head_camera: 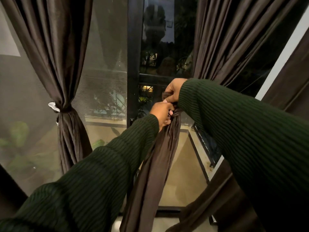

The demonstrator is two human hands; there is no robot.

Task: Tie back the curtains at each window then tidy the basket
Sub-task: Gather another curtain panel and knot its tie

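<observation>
Both hands meet at the gathered waist of the right curtain (215,47), just right of the dark window frame (133,64) that runs up the middle of the view. The right hand (173,92) sits on top, fingers curled round a dark strip of cloth at the bunch. The left hand (163,115) is directly beneath it, touching it, fingers curled and pinching the same gathered fabric. Both arms wear ribbed dark green sleeves (242,131).

The right curtain's long axis runs top to bottom. Above the hands its folds fan upward and to the right, away from the window frame. Below the hands a narrow tail hangs down and slightly toward the frame, reaching the bottom of the view.

The left curtain (55,47), on the other side of the window frame, is already cinched at its waist by a tie-back (64,108) with a pale patch at its outer edge. It also hangs vertically, splaying above and below the tie.

Between the two curtains the glass is exposed either side of the frame. A pale wall edge (284,54) slants past the right curtain's outer side, with more dark cloth beyond it.
</observation>
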